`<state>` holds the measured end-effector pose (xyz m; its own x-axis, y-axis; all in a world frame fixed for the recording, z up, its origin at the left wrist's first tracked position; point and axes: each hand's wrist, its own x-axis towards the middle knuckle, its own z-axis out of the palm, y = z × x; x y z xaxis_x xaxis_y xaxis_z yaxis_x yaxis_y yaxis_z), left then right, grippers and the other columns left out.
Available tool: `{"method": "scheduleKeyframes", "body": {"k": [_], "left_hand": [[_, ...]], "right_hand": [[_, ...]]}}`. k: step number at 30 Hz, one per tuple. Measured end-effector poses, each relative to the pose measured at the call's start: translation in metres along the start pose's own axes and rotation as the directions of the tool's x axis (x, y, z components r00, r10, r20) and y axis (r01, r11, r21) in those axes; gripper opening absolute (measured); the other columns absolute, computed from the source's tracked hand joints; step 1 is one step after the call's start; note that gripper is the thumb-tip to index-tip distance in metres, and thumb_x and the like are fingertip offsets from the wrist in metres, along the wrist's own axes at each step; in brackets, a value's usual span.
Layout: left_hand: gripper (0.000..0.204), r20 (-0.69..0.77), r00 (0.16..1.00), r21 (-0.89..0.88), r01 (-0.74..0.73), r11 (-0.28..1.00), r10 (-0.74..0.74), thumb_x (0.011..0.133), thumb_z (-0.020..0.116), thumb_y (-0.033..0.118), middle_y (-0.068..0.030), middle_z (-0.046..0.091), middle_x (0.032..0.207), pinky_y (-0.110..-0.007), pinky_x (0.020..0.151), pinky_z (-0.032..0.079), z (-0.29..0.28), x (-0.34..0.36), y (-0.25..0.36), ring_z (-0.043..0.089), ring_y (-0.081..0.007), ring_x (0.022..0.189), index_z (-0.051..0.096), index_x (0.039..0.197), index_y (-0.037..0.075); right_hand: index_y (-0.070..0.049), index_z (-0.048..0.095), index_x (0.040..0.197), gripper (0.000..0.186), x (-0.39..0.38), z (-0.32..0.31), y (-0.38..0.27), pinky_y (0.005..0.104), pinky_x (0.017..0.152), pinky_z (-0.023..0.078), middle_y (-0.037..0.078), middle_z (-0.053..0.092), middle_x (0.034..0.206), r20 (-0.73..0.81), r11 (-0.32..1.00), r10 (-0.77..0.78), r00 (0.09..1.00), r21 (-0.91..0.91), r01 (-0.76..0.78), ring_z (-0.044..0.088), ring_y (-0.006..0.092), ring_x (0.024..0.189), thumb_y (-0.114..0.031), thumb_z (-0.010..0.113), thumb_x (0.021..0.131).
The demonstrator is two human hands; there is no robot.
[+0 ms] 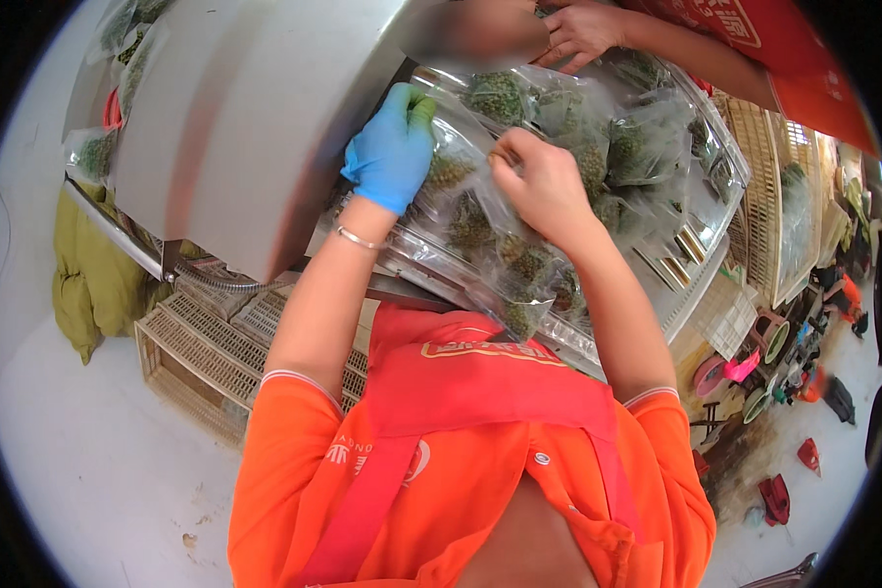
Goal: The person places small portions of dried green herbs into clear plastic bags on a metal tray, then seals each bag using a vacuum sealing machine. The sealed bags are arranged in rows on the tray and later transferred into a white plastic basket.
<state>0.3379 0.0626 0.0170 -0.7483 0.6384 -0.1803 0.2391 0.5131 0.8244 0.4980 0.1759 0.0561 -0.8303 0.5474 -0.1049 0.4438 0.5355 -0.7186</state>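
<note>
My left hand [392, 147] wears a blue glove stained green at the fingertips. Its fingers are curled closed at the edge of a clear plastic bag [470, 147], beside the metal machine housing. Bare and to the right, my right hand [544, 186] pinches the bag's other side, fingertips together. Below and between my hands lie several clear bags holding clumps of small green berry-like pieces [470, 225]. More bagged green clumps [627, 147] crowd the metal worktop beyond my right hand. What my fingertips grip is partly hidden.
A large metal machine cover [255, 118] rises on the left. Across the worktop, a co-worker's hand [583, 34] reaches among the bags. Plastic crates [206, 343] stand below on the left; more crates [774, 196] stack at the right. Green sacks [93, 274] sit near the machine.
</note>
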Motion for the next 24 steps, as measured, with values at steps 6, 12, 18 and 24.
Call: {"method": "scheduleKeyframes", "body": {"k": [6, 12, 18, 24], "left_hand": [[0.032, -0.029, 0.994, 0.574, -0.073, 0.815, 0.11, 0.092, 0.062, 0.032, -0.0169, 0.065, 0.107, -0.054, 0.078, 0.05, 0.023, 0.019, -0.014, 0.064, -0.0412, 0.091, 0.056, 0.113, 0.008], [0.051, 0.084, 0.869, 0.57, -0.443, 0.692, 0.487, 0.078, 0.076, 0.038, -0.0113, 0.057, 0.119, -0.045, 0.094, 0.042, 0.013, -0.025, -0.018, 0.054, -0.0312, 0.112, 0.058, 0.116, 0.009], [0.05, 0.321, 0.833, 0.61, -0.545, 0.575, 0.45, 0.078, 0.074, 0.041, -0.0065, 0.057, 0.124, -0.05, 0.097, 0.037, 0.022, -0.017, -0.03, 0.049, -0.0289, 0.121, 0.063, 0.121, 0.019], [0.054, 0.463, 0.857, 0.664, -0.504, 0.552, 0.225, 0.076, 0.072, 0.034, -0.0059, 0.056, 0.128, -0.052, 0.094, 0.04, 0.015, -0.014, -0.012, 0.047, -0.0314, 0.122, 0.062, 0.128, 0.023]], "right_hand": [[-0.009, 0.062, 0.095, 0.01, 0.027, 0.058, 0.039, 0.0485, 0.066, 0.056, 0.015, 0.069, 0.088, 0.012, 0.907, -0.058, 0.998, -0.417, 0.058, 0.07, 0.0367, 0.074, -0.017, 0.059, 0.089], [-0.011, 0.057, 0.112, 0.024, 0.023, 0.049, 0.037, 0.0487, 0.062, 0.057, 0.018, 0.063, 0.108, -0.007, 0.89, -0.014, 1.0, -0.456, 0.009, 0.07, 0.039, 0.074, -0.012, 0.059, 0.088], [-0.013, 0.055, 0.115, 0.029, 0.029, 0.045, 0.038, 0.0462, 0.061, 0.058, 0.018, 0.061, 0.106, 0.003, 0.838, 0.018, 1.0, -0.546, -0.013, 0.071, 0.0379, 0.074, -0.007, 0.058, 0.087], [-0.01, 0.057, 0.104, 0.02, 0.033, 0.042, 0.048, 0.0464, 0.061, 0.057, 0.015, 0.064, 0.094, -0.041, 0.825, -0.049, 0.998, -0.565, 0.017, 0.07, 0.0367, 0.072, -0.01, 0.062, 0.084]]}}
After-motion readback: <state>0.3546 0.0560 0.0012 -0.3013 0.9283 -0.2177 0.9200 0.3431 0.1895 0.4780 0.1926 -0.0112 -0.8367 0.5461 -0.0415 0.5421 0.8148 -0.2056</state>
